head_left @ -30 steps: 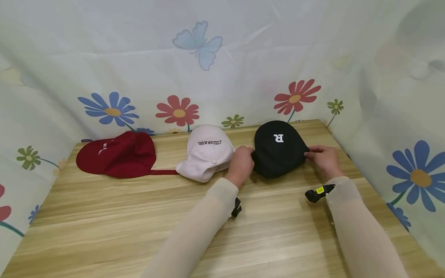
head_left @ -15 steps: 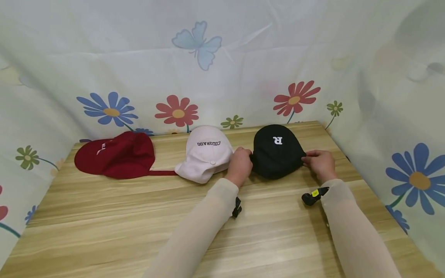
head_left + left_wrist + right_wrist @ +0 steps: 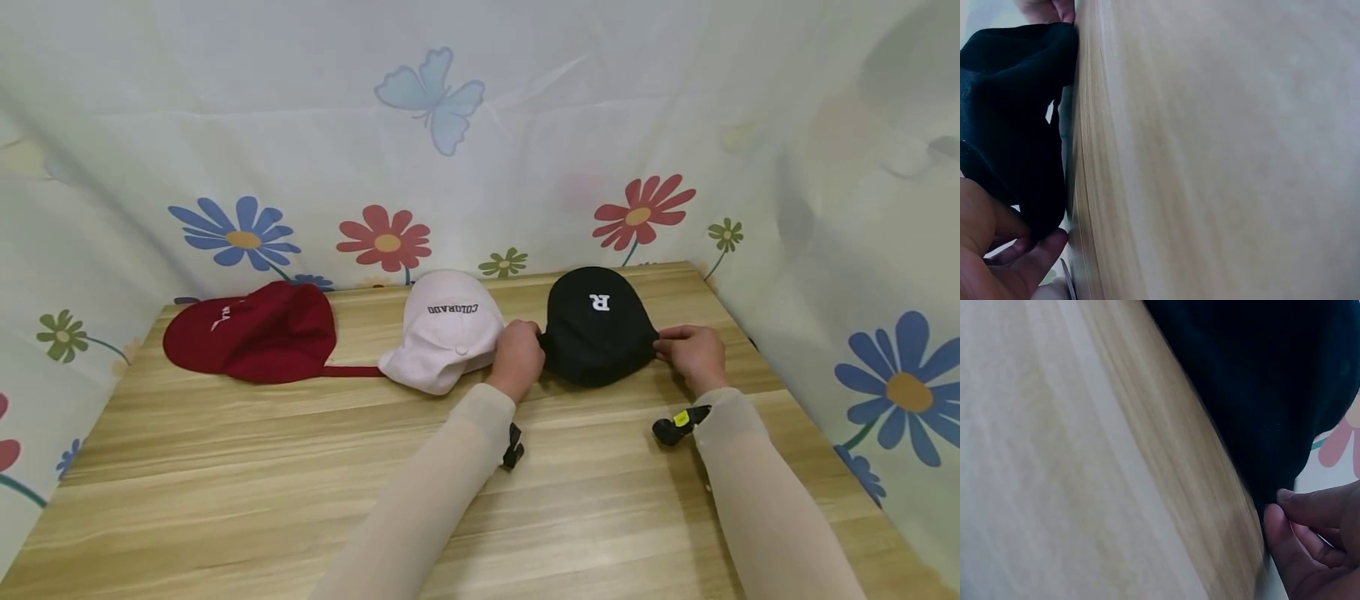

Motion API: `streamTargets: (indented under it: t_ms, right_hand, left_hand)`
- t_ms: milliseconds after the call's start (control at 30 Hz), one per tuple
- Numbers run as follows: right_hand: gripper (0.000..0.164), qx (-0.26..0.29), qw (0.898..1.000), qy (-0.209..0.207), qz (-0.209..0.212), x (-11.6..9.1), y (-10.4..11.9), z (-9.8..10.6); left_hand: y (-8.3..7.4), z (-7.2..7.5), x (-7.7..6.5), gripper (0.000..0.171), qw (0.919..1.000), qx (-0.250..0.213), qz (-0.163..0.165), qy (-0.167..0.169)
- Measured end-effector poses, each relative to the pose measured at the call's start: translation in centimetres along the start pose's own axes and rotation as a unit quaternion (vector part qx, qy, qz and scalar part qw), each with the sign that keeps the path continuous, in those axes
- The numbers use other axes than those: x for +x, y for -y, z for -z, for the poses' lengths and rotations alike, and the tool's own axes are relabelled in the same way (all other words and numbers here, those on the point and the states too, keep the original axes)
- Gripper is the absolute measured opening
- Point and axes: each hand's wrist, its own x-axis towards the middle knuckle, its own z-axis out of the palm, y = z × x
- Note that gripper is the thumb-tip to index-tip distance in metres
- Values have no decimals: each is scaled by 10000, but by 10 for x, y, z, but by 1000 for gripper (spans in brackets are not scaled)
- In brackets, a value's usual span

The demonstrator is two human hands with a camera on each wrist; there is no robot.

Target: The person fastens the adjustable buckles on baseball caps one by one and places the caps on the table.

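A black cap (image 3: 598, 342) with a white letter R lies at the right of the row on the table. My left hand (image 3: 519, 354) pinches its left edge between thumb and fingers, as the left wrist view shows on the black cloth (image 3: 1016, 125). At the opposite edge, my right hand (image 3: 693, 357) pinches the rim with thumb and forefinger; the right wrist view has these fingertips (image 3: 1285, 512) on the dark fabric (image 3: 1260, 394). The pale pink cap (image 3: 450, 325), lettered COLORADO, sits just left of my left hand, partly overlapped by it.
A dark red cap (image 3: 255, 333) lies at the far left, its strap (image 3: 352, 372) reaching to the pink cap. The wooden table (image 3: 225, 483) ends at a flower-print curtain (image 3: 525, 150) behind and at both sides.
My right hand has shifted slightly left and toward me with the black cap's right edge. The cap's top has dropped a little. The left hand and the other caps stay put.
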Motion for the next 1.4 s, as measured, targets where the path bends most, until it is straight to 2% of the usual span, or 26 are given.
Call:
streamTargets:
  t_ms: [333, 567, 767, 933, 1133, 1267, 1400]
  right_hand:
    - [32, 143, 9999, -10, -53, -2, 2, 1]
    - [31, 43, 10000, -21, 10, -4, 5, -1]
    - [29, -27, 10000, -51, -7, -6, 7, -1]
    - [29, -75, 9999, -95, 49, -7, 8, 0]
    - [30, -238, 9993, -220, 177, -12, 14, 2]
    - [29, -523, 9962, -489, 497, -16, 24, 3]
    - [28, -822, 9897, -785, 865, -21, 38, 2]
  left_hand:
    - [1, 4, -3, 24, 9999, -95, 76, -76]
    - [2, 8, -6, 25, 9998, -161, 108, -74]
    - [2, 9, -6, 25, 9998, -139, 47, -115]
    - [2, 9, -8, 27, 9999, -142, 33, -8]
    - [1, 11, -14, 30, 9998, 5, -177, -26]
    - [1, 17, -20, 30, 9994, -291, -174, -24]
    - [1, 28, -30, 32, 9954, -957, -98, 5]
